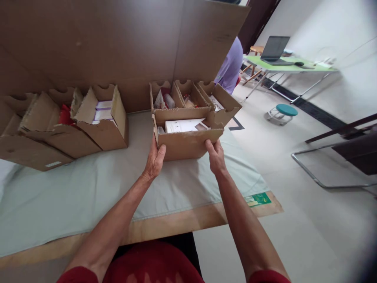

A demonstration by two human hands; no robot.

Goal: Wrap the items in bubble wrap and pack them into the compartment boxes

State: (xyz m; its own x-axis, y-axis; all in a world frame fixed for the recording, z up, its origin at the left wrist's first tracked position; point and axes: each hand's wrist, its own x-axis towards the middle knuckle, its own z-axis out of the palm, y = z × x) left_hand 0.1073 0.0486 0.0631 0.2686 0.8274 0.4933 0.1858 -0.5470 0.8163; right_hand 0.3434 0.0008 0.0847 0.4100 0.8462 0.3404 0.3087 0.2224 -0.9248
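Observation:
Between my two hands is an open cardboard box (188,144), turned sideways, with a white carton (181,126) inside it. My left hand (154,159) grips its left end, thumb on the front wall and fingers hidden behind the side. On the right, my right hand (216,155) has its thumb on the front wall near the corner. Directly behind stand three narrower open cardboard boxes: one with a red and clear packet (165,99), one with small mixed items (189,102), one with a printed white package (216,103).
Several open cardboard boxes (101,135) stand at the left, holding white-purple cartons (103,114) and something red (66,114). A tall cardboard panel (118,47) rises behind. Pale cloth (97,184) covers the table. Beyond are a person in purple (231,67), a laptop table (312,67) and a stool (286,110).

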